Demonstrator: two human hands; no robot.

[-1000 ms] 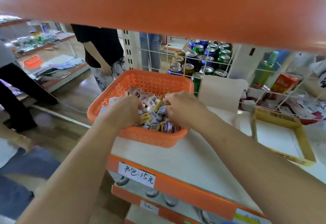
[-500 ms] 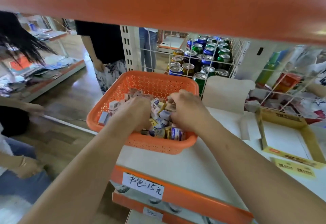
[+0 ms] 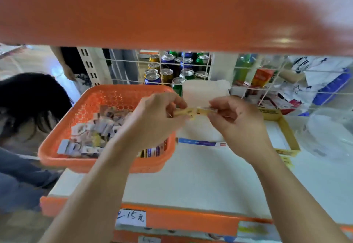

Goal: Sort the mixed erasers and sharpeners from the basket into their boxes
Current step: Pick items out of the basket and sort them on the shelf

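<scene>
- Half a second ago both hands are down in the orange basket (image 3: 57, 154), digging through the pile. Now they are lifted clear of it and meet in the air above the basket's 3 o'clock edge.
- The left hand (image 3: 158, 122) and the right hand (image 3: 236, 122) each pinch one end of a few small yellow pieces (image 3: 193, 111), with fingertips and thumb pressed onto them. The grip on both sides is a closed pinch, not a spread hand.
- The pieces are blurred, so I cannot tell whether they are erasers or sharpeners, nor how many there are.
- The rest of the mixed pile (image 3: 95, 133) lies in the basket, at 9 o'clock from the hands, on the white shelf (image 3: 200, 181).
- Two open boxes wait: a white box (image 3: 205, 91) at 12 o'clock just behind the held pieces, and a yellow box (image 3: 291, 137) at 3 o'clock from the right hand.
- My reading is that picking has given way to checking or passing over, and a drop into one box likely comes next.
- With the basket well filled, the sorting looks early.
</scene>
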